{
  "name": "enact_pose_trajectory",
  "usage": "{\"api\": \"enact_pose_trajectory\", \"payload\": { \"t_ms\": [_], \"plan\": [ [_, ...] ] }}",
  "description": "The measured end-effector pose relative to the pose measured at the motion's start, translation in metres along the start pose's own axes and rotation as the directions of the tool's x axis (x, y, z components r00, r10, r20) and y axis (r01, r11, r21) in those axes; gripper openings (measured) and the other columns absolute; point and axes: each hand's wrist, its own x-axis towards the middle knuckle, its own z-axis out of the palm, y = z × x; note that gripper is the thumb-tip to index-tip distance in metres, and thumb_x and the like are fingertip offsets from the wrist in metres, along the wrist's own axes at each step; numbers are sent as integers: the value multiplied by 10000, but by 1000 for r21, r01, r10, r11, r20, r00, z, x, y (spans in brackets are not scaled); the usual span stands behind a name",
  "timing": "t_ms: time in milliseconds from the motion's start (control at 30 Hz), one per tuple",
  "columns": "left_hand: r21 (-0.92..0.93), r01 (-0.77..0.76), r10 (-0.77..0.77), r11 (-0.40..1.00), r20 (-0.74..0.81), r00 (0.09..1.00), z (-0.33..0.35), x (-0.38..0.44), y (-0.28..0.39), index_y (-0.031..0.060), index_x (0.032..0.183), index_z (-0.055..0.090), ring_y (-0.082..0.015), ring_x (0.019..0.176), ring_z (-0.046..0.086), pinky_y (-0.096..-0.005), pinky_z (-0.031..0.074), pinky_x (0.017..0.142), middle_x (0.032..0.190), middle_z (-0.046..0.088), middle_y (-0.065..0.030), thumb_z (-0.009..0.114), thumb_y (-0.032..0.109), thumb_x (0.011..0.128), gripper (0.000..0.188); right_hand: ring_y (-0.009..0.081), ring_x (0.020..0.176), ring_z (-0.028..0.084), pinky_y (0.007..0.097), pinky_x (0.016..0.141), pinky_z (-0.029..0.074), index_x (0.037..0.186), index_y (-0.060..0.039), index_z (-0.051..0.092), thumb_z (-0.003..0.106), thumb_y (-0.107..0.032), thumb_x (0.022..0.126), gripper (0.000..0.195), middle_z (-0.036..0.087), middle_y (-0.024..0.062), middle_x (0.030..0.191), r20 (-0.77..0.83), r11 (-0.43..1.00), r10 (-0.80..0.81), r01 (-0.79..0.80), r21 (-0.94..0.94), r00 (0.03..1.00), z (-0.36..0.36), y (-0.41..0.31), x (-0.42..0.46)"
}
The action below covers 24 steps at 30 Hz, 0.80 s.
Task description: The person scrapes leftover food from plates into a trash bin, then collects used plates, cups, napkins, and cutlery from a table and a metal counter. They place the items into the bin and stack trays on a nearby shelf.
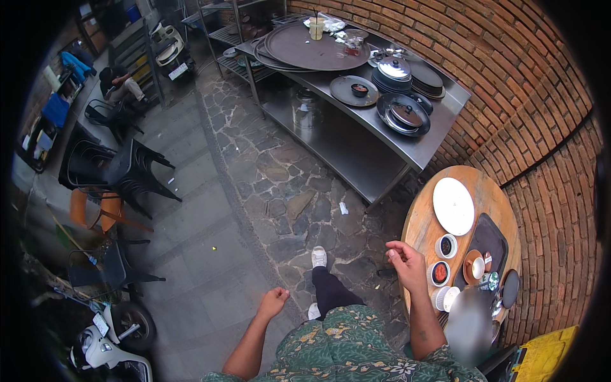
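My left hand (273, 303) hangs over the grey paving with its fingers curled and nothing seen in it. Near the edge of a round wooden table (420, 210) is my right hand (405, 262), its fingers loosely bent and no object visible between them. On that table lie a white oval plate (454, 206), a white ramekin with dark sauce (446, 246), a ramekin with red sauce (440, 273), a dark tray (488, 234) and a brown saucer (470, 272) with a small white cup (478, 268). A blurred patch hides the table's near part.
Ahead, a stainless steel table (441, 124) against the brick wall (539, 229) holds large round trays (300, 47), stacked plates and lids (405, 114). Stacked black chairs (131, 167) and a scooter (112, 344) stand left; a person (121, 86) sits farther back. A yellow bin lid (546, 355) is lower right.
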Motion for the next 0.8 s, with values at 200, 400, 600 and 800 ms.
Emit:
{"api": "enact_pose_trajectory", "payload": {
  "t_ms": [200, 400, 600, 800],
  "plan": [
    [-17, 101, -95, 995, 226, 969, -29, 102, 35, 53, 1060, 725, -227, 808, 694, -391, 532, 766, 862, 735, -125, 678, 399, 966, 362, 144, 828, 724, 300, 764, 572, 1148, -18, 719, 671, -114, 967, 210, 759, 96, 919, 68, 996, -64, 68, -58, 996, 74, -12, 155],
    [8, 89, -89, 996, 111, 990, -144, 231, 104, 31, 1028, 708, -182, 793, 647, -359, 513, 769, 845, 720, -91, 658, 388, 992, 362, 186, 819, 733, 332, 763, 576, 1155, -30, 715, 677, -166, 959, 241, 756, 121, 962, 128, 991, -83, 96, -93, 988, 124, -64, 333],
    [-75, -74, 66, 994, -109, 992, -268, 362, 182, 34, 1009, 703, -124, 811, 628, -315, 500, 757, 881, 719, -42, 633, 295, 1020, 270, 198, 832, 734, 339, 770, 579, 1169, -33, 714, 676, -174, 955, 259, 752, 136, 976, 136, 985, -110, 127, -118, 984, 139, -114, 467],
    [-225, -129, 126, 966, -27, 992, -345, 463, 250, 34, 1033, 691, -95, 842, 614, -285, 492, 768, 950, 717, -12, 630, 237, 1028, 212, 183, 842, 733, 327, 777, 575, 1168, -38, 722, 679, -171, 957, 254, 758, 135, 972, 10, 990, -83, 83, -110, 997, 171, -132, 575]
  ]
}}
